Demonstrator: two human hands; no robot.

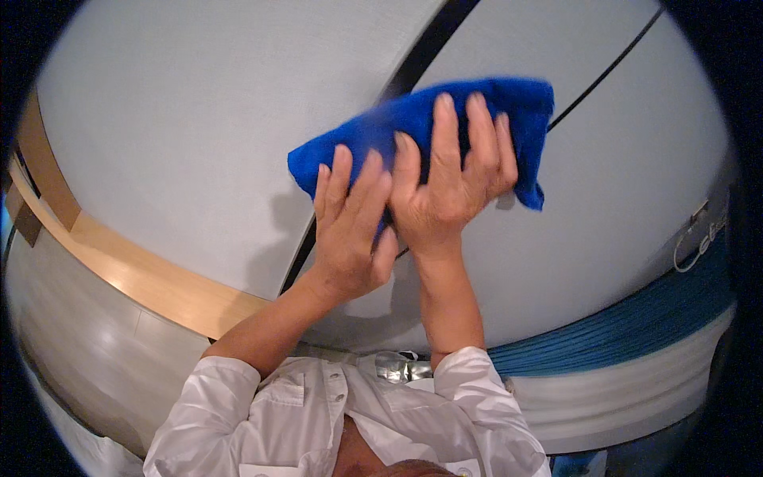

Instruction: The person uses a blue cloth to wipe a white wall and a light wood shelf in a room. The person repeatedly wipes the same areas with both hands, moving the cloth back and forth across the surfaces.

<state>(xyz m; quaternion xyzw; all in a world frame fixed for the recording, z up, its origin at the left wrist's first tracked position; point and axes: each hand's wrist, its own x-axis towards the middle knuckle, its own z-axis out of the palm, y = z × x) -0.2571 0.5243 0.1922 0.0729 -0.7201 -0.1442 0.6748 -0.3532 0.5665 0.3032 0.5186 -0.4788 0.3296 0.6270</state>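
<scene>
A blue cloth point(369, 128), folded and fuzzy like a towel, lies against a broad pale grey-white panelled surface point(208, 119). My right hand point(456, 173) presses on the cloth with its fingers spread, the back of the hand facing me. Lower and to the left, my left hand point(354, 229) rests its fingers on the cloth's near edge, slightly blurred. Both hands almost touch at the thumbs. Behind the cloth runs a wide black strip point(432, 45), partly covered by it. The palms are hidden.
A thin black line point(608, 68) crosses the pale surface on the right. Light wood trim point(155, 280) borders it at lower left. Blue pleated fabric point(596, 325) hangs at lower right, near a whitish looped cord point(685, 256). A shiny silvery object point(396, 368) shows by my chest.
</scene>
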